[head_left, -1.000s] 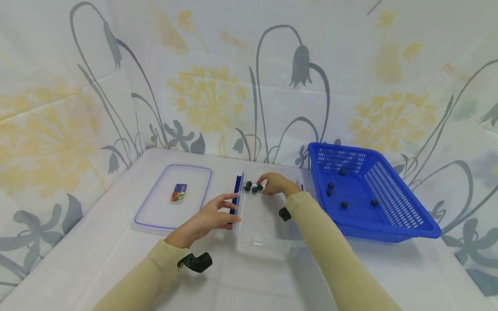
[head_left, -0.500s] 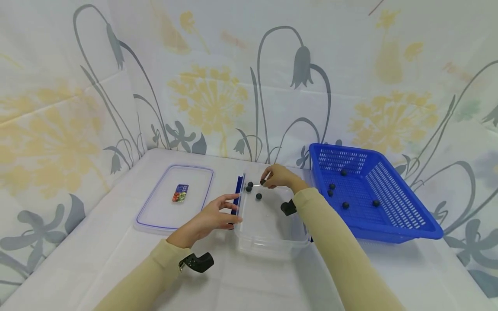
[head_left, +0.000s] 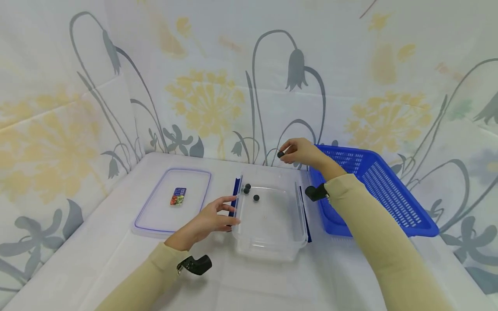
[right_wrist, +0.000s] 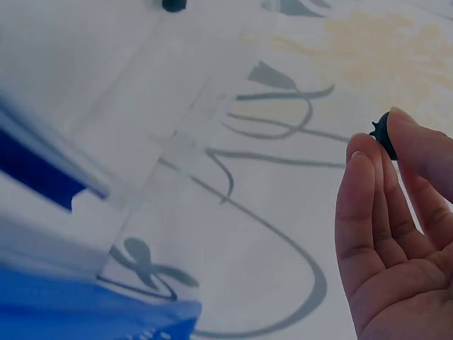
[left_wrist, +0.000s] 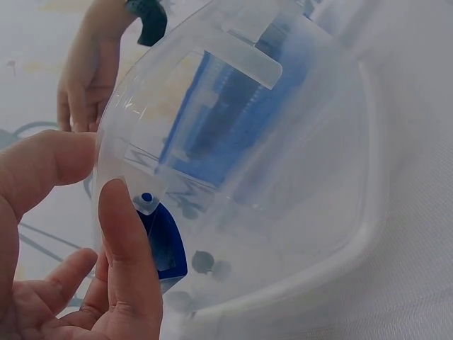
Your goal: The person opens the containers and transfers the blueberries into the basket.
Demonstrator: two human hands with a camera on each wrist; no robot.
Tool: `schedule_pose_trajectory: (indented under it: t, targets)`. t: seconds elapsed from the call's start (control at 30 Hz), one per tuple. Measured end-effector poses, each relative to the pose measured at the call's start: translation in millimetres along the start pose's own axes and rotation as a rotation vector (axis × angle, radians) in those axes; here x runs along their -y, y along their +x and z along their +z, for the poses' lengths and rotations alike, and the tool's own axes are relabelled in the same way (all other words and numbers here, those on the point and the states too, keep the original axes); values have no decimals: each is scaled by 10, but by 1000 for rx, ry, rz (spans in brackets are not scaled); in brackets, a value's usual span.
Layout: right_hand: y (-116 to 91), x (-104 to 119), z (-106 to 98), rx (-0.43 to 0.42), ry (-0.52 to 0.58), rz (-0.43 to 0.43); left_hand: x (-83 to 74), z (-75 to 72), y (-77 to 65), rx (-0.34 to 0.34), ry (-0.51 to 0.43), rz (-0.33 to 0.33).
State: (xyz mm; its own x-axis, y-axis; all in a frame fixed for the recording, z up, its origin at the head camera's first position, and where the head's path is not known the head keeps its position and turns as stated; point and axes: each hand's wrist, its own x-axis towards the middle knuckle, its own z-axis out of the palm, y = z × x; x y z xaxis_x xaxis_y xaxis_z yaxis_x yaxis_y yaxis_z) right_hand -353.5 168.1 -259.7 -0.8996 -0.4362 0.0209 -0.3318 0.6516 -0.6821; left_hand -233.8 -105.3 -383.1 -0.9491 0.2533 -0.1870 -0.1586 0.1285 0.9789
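Observation:
My right hand [head_left: 301, 152] is raised above the back edge of a clear plastic container [head_left: 268, 248], pinching a dark blueberry [head_left: 281, 154] between thumb and fingertips. The right wrist view shows the small pointed crown on this blueberry [right_wrist: 384, 134]. Spread fingers of my left hand [head_left: 212, 218] touch the container's left side, by a blue clasp [head_left: 235, 190]. Up close in the left wrist view, the left thumb [left_wrist: 127, 248] lies at the wall beside the clasp. Several blueberries, one of them nearer the middle [head_left: 256, 198], lie in the container's back left part.
A blue perforated basket [head_left: 389, 190] stands on the right, partly hidden behind my right forearm. On the left lies a clear lid [head_left: 194, 181] with a blue seal and a printed label [head_left: 178, 196]. A flower-patterned cloth [head_left: 218, 103] hangs behind the table.
My right hand has picked a blueberry out of the container's back part and lifted it up and to the right. The left hand stays at the container's side.

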Motion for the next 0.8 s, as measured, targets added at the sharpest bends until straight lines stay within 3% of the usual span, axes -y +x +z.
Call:
schedule_pose_trajectory:
  t: [0.3, 0.57, 0.8]
  targets:
    - [-380, -323, -324, -55, -30, 38, 21, 2, -1, 4, 2, 1]
    - [-712, -861, -500, -79, -61, 121, 26, 6, -21, 21, 9, 12]
    - [-854, -1247, -592, -87, -21, 154, -4, -2, -12, 16, 16, 16]
